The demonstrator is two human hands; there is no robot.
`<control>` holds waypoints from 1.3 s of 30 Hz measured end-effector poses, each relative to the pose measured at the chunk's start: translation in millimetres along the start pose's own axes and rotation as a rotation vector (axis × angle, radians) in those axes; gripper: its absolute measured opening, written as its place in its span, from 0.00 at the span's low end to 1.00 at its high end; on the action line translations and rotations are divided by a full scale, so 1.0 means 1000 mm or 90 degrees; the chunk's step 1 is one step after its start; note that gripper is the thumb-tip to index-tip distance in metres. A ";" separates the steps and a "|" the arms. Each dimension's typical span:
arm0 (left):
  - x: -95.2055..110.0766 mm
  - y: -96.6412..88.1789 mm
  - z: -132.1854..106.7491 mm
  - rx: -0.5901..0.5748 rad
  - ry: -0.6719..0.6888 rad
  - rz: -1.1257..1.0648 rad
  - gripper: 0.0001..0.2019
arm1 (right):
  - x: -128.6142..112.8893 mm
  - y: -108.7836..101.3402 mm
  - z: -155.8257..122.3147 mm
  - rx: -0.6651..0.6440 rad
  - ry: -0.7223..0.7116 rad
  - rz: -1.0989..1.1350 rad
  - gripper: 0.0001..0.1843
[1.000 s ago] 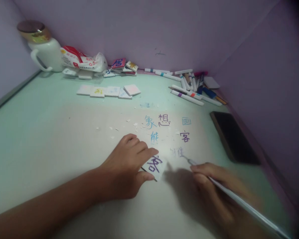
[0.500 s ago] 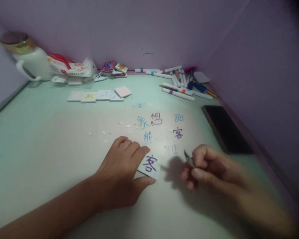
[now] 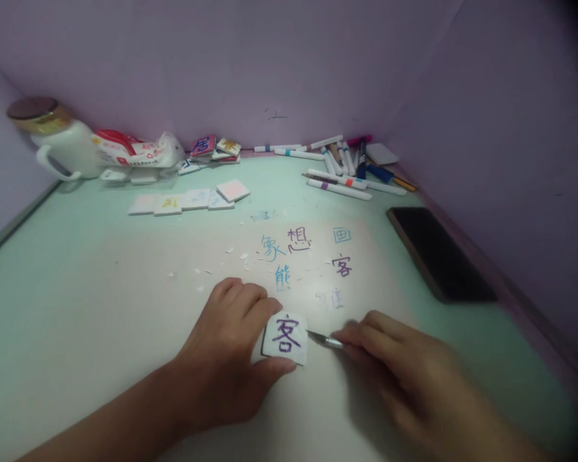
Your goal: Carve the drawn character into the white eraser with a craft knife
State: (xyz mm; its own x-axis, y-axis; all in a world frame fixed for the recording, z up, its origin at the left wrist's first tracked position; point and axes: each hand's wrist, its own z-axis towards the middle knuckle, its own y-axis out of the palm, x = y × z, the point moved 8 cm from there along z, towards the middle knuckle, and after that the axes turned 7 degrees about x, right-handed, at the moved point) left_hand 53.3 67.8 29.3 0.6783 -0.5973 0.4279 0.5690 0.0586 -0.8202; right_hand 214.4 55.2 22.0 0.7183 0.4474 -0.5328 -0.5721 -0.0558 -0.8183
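Note:
A small white square tile (image 3: 293,324) lies on the table with a purple Chinese character drawn on its top. My left hand (image 3: 238,346) grips it from the left, thumb along the near edge and fingers at the far left corner. My right hand (image 3: 390,366) is closed round a craft knife (image 3: 325,339), whose pointed blade is level with the tile's right edge, at or very near it. Most of the knife's handle is hidden in the hand. Beyond the tile, several characters in blue and purple (image 3: 298,240) are written on the tabletop.
White shavings (image 3: 244,258) are scattered past my left hand. A phone (image 3: 438,253) lies at the right. Pale tiles (image 3: 168,204), coloured tiles (image 3: 203,146), markers (image 3: 340,189), a tissue pack (image 3: 135,149) and a lidded white mug (image 3: 67,151) line the back by the purple wall.
My right hand has turned and brought the knife down and left to the tile's right edge. The tile now shows more fully in my left hand. The view has tilted slightly upward.

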 end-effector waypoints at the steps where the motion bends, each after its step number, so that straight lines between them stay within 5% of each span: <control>1: -0.001 0.000 0.000 0.007 -0.005 0.001 0.17 | 0.002 0.002 -0.001 0.002 0.007 0.006 0.16; 18: -0.001 -0.002 0.000 0.023 0.008 0.017 0.16 | -0.006 -0.001 0.004 0.129 -0.017 0.031 0.08; 39: -0.001 -0.002 0.001 0.050 0.020 0.032 0.17 | -0.019 -0.004 0.008 0.156 -0.054 -0.016 0.11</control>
State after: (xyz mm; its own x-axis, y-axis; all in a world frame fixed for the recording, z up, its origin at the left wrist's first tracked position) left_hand 51.8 68.9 31.1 0.6926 -0.6171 0.3735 0.5702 0.1512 -0.8074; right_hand 199.6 54.3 36.9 0.7038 0.5193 -0.4847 -0.6407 0.1694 -0.7488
